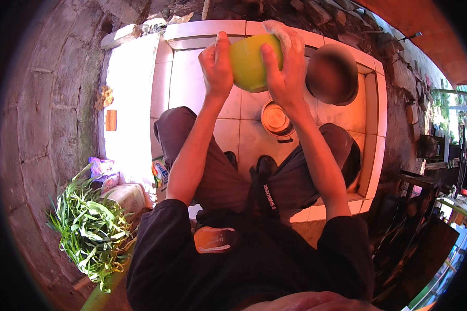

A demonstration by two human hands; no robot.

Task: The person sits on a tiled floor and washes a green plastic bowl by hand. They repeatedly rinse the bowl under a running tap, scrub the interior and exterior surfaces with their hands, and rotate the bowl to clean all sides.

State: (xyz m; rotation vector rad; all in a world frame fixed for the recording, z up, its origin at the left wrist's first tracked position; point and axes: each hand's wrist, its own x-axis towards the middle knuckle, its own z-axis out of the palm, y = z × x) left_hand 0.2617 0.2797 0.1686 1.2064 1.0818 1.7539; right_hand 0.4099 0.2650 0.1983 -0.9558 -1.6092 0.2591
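A yellow-green bowl [251, 64] is raised in front of me near the top of the head view, tilted on its side. My left hand [218, 66] grips it at one edge. On the opposite side my right hand [286, 64] holds it, thumb across its surface; whitish residue coats some fingers. What the bowl contains, if anything, is hidden. Below my right wrist a round metal pot [276, 118] with a dark side handle stands on the tiled floor, partly covered by my forearm.
A low tiled ledge [380, 116] borders the basin floor. A dark round container [332, 74], blurred inside, stands at upper right. Long green leafy vegetables [93, 229] lie at lower left, near a whitish plastic container [126, 196] and a detergent-like packet [160, 172]. A block wall [39, 116] rises at left.
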